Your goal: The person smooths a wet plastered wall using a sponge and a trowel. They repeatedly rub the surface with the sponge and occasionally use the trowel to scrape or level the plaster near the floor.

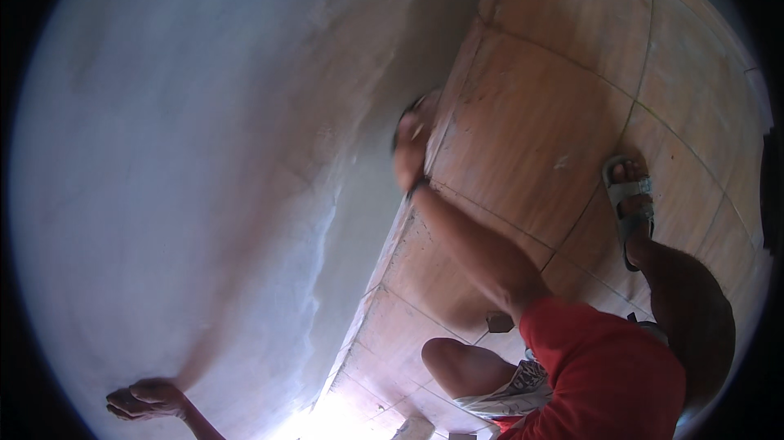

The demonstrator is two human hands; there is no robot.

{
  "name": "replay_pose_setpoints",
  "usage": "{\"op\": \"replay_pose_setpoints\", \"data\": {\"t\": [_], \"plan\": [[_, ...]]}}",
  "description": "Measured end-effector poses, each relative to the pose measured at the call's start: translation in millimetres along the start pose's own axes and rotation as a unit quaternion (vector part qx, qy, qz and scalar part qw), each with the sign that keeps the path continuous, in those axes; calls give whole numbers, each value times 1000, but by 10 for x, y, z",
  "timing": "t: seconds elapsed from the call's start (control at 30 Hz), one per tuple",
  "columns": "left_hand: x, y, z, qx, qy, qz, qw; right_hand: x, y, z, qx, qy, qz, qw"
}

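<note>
My right hand [412,146] is at the foot of the wall, just beside the tiled floor's edge, its arm reaching out from a red sleeve. Motion smears the fingers, which look closed round a thin, dark-edged thing [397,134] pressed to the wall; its kind I cannot make out. A dark band circles that wrist. Far off at the lower left, my left hand [149,400] rests against the pale wall [180,195], loosely bent fingers pointing left, with nothing visible in it. Between the hands, a darker grey band of plaster [347,195] runs along the wall's base with a ragged upper edge.
Large brownish floor tiles [523,129] with dark joints spread to the right. My sandalled foot [630,203] stands on them, and my bent knee [457,362] is low in the middle. A small dark block [500,323] lies near my elbow. Bright light glares at the bottom.
</note>
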State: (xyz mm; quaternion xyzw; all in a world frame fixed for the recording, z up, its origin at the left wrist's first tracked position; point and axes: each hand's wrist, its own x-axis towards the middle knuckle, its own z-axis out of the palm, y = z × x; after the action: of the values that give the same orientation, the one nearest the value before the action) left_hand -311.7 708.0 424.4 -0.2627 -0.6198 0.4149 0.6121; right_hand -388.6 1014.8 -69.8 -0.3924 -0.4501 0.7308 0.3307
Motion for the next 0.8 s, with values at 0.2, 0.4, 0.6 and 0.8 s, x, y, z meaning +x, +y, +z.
{"op": "replay_pose_setpoints", "data": {"t": [0.2, 0.4, 0.6, 0.8], "plan": [[-204, 118, 206, -36, -19, -53, 998, 1240, -354, 281, -26, -44, -258, 965], [-52, -26, 121, 11, 3, -28, 1000, -289, -587, 60, -124, -189, -252, 941], [-174, -73, 110, -14, -103, -92, 990, 1184, -1285, 32, -12, -166, -157, 973], [-161, -77, 76, 37, -36, -60, 997, -484, -1155, 174, -125, -240, -361, 892]]}}
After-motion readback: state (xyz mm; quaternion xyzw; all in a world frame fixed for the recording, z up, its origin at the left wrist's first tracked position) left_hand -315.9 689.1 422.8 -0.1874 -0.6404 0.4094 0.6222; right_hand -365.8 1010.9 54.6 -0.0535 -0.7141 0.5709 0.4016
